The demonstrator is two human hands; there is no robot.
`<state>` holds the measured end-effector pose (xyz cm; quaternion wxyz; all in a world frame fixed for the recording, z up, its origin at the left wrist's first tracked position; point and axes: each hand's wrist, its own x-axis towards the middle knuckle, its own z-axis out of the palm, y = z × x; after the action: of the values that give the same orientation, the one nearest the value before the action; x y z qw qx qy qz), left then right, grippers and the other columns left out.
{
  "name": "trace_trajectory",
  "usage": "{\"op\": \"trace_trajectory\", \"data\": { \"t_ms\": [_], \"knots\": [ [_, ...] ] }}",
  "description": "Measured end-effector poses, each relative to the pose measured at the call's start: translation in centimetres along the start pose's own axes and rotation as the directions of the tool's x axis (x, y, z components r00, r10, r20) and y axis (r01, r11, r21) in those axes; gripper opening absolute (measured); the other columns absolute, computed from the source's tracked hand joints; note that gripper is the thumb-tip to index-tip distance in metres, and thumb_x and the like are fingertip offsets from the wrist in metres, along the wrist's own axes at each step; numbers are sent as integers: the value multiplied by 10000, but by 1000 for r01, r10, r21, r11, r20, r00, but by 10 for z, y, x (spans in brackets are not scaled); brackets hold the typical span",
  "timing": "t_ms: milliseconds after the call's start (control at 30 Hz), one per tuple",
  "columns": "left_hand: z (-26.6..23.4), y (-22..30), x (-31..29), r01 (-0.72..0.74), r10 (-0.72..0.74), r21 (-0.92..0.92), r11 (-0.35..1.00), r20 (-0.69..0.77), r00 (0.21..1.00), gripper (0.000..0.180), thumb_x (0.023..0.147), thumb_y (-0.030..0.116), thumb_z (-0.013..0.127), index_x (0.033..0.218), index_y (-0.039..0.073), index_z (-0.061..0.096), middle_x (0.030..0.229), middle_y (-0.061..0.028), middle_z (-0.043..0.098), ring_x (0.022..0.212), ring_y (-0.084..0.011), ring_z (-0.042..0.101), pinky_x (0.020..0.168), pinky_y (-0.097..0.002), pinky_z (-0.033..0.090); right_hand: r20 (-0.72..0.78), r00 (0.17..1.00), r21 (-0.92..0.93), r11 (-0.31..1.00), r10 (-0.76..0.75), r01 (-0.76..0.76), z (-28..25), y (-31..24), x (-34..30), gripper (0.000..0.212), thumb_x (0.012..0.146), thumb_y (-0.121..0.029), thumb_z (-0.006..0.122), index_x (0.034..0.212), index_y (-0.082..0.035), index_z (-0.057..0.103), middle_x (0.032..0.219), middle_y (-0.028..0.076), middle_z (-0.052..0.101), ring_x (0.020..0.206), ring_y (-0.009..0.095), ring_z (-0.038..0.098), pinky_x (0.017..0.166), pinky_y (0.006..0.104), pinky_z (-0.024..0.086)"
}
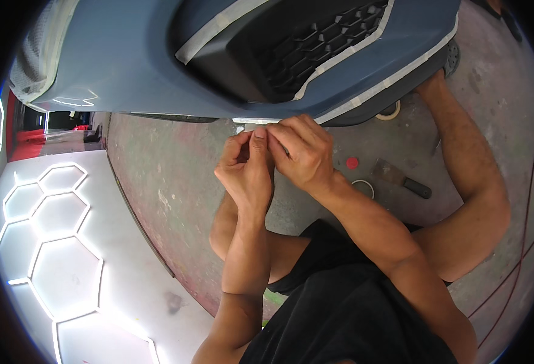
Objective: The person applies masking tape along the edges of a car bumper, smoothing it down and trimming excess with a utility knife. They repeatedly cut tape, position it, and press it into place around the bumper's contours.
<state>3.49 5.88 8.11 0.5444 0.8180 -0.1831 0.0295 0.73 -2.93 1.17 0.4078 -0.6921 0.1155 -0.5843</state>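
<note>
Both my hands meet just under the lower edge of a blue-grey car bumper [115,54]. My left hand [246,170] is closed, thumb against the bent fingers. Close on its right, my right hand [306,155] is also closed in a pinch. A whitish strip of masking tape [394,79] follows the bumper's lower edge and reaches my fingertips, where both hands pinch it; the exact grip is partly hidden by the fingers. More tape borders the black grille insert [330,45] above.
On the floor lie a putty knife [417,187], a red cap [352,162], a tape roll [389,113] under the bumper and another ring [364,183]. My bent legs flank this spot. A dark red hose [521,255] runs at right; a wall with hexagonal lights [67,267] stands left.
</note>
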Motion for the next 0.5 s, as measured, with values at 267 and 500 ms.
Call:
{"op": "trace_trajectory", "data": {
  "t_ms": [267, 500],
  "knots": [
    [16, 26, 11, 43, -44, -8, 999, -130, 991, 135, 963, 54, 712, 964, -81, 720, 813, -66, 716, 742, -113, 632, 682, -255, 513, 19, 999, -51, 997, -49, 50, 8, 7, 1, 195, 725, -32, 819, 905, -66, 752, 828, 17, 654, 713, 218, 647, 615, 345, 490],
    [15, -20, 32, -136, 188, 170, 976, -338, 922, 46, 886, 7, 757, 877, -24, 726, 797, -33, 715, 726, -117, 641, 685, -256, 517, -57, 995, -13, 996, 83, -84, 29, 11, -6, 188, 729, -47, 800, 904, -76, 735, 806, 6, 635, 634, 180, 662, 549, 325, 488]
  ]
}}
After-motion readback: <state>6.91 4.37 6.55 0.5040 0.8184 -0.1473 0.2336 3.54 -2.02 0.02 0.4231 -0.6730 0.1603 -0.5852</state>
